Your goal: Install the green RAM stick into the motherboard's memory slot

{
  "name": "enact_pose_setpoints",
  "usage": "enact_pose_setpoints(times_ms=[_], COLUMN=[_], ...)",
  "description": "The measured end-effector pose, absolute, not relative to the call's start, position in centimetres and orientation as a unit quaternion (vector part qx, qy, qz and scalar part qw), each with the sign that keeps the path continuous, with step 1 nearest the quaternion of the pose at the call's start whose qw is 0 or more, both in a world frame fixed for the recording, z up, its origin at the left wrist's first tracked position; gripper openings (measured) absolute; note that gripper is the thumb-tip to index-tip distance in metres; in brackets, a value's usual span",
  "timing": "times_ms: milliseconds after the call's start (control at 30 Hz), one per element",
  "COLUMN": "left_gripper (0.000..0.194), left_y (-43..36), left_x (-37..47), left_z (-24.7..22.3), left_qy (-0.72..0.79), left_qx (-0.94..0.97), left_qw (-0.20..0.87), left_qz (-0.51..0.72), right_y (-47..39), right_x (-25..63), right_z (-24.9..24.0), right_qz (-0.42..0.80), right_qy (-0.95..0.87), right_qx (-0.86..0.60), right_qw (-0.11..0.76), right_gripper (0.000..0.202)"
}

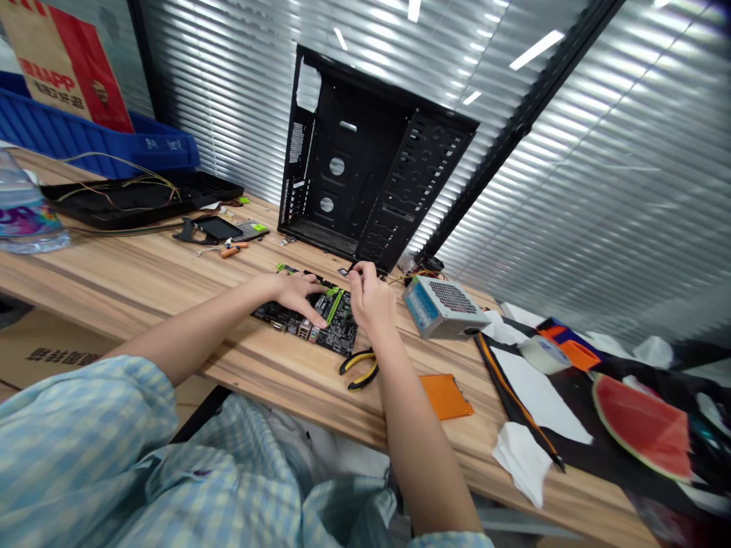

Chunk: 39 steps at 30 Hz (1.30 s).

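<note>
A black motherboard with green slots lies flat on the wooden table. My left hand rests across it, fingers spread, thumb reaching toward the ports along the near edge. By the board's far right corner, my right hand is closed with its fingers curled together. What it pinches, if anything, is too small to make out. Under my right forearm, yellow-and-black plier handles stick out; the rest of the pliers is hidden. Just beyond the board stands an open black computer case.
To the right are a power supply, an orange drive-shaped plate, white tissue and a watermelon slice. On the left are a black panel with wires, a blue bin and a water bottle.
</note>
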<state>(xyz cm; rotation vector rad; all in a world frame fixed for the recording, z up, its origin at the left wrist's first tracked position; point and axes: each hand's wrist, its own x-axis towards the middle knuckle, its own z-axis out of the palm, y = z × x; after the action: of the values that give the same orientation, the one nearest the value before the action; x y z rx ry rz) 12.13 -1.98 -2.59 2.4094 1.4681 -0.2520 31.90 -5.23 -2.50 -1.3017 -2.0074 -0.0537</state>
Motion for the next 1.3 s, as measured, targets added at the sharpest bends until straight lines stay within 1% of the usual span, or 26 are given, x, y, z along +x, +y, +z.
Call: enact_pose_setpoints(times_ms=[167,533,1300], left_gripper=[0.113,0.112,0.114], left_y=[-2.09,-2.11,-1.65], left_x=[12.19,12.23,12.11], left_z=[-2.51,-2.49,-2.94], left_qy=[0.517,0.516,0.511], left_qx=[0.837,0.838,0.841], left_qw=[0.16,0.153,0.155], left_qz=[-0.077,-0.084,-0.089], right_y=[-5.4,-5.57,-4.88], right_x=[31.68,31.5,31.89], right_z=[-2.43,-1.99,-2.79], right_qz=[-0.026,-0.041,-0.012], right_qy=[-0.795,-0.791,-0.783], right_qx=[-0.493,-0.52,-0.47], right_qw=[0.353,0.319,0.408], right_gripper=[0.032,0.032,0.036])
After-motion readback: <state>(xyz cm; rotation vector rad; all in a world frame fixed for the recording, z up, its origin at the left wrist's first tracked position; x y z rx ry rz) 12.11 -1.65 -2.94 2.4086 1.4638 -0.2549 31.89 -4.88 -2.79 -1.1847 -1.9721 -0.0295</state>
